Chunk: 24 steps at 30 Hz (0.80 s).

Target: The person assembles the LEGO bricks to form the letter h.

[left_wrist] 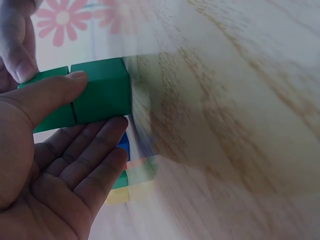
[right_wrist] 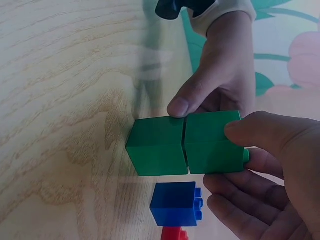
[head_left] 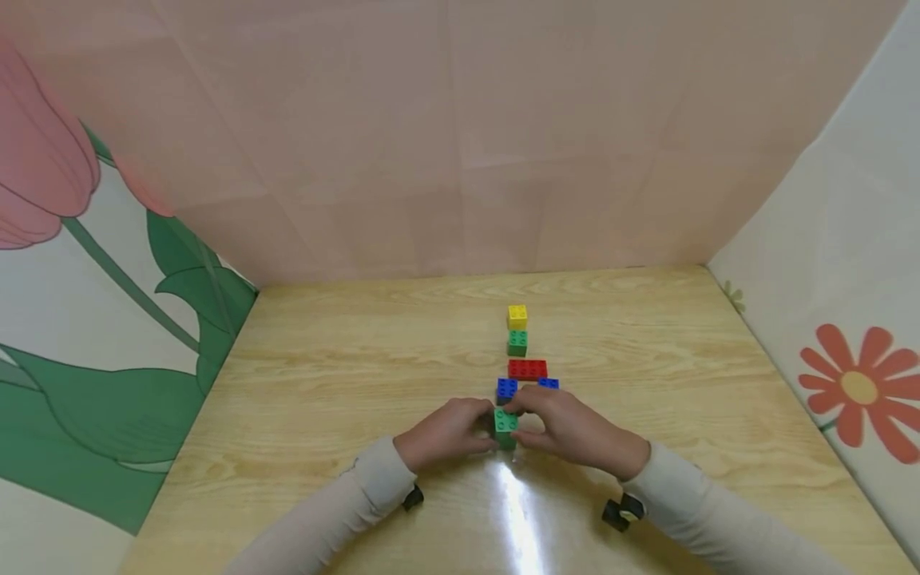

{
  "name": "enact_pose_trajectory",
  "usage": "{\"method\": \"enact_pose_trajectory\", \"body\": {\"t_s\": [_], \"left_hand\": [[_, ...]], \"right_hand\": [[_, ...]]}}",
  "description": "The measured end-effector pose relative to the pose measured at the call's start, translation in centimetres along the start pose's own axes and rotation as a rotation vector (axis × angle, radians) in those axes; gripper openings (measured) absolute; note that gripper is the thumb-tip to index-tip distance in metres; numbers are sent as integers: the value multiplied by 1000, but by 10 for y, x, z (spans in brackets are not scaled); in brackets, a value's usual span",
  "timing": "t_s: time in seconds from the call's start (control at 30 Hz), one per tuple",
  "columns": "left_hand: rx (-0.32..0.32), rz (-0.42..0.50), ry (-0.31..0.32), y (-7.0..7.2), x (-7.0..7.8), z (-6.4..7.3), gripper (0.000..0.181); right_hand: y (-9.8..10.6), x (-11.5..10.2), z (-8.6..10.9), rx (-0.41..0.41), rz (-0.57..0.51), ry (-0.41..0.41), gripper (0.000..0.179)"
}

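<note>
Two green building blocks stand stacked near the front of the table, the upper block with a thin seam above the lower block. My left hand pinches the stack from the left, its thumb lying by the seam and on the lower block. From the right, my right hand grips the upper block between thumb and fingers. Just behind the stack sits a blue block. Another blue block is partly hidden behind my right hand.
Farther back on the wooden table lie a long red block, a green block and a yellow block, roughly in a line. A pink back wall and patterned side walls enclose the table.
</note>
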<state>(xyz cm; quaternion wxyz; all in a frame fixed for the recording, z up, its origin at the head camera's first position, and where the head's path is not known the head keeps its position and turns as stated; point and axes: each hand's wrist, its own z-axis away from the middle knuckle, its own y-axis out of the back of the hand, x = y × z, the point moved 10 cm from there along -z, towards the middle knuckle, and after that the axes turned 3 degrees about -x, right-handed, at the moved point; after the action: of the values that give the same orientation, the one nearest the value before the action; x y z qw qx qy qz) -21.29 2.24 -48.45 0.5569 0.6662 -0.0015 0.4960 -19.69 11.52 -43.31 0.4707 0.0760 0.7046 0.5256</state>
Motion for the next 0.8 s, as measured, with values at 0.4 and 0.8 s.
{"method": "enact_pose_trajectory", "body": {"t_s": [0.4, 0.8], "left_hand": [[0, 0, -11, -1, 1, 0, 26], [14, -4, -28, 0, 3, 1, 25]], "right_hand": [[2, -5, 1, 19, 28, 21, 28], [-1, 3, -2, -16, -26, -11, 30]]}}
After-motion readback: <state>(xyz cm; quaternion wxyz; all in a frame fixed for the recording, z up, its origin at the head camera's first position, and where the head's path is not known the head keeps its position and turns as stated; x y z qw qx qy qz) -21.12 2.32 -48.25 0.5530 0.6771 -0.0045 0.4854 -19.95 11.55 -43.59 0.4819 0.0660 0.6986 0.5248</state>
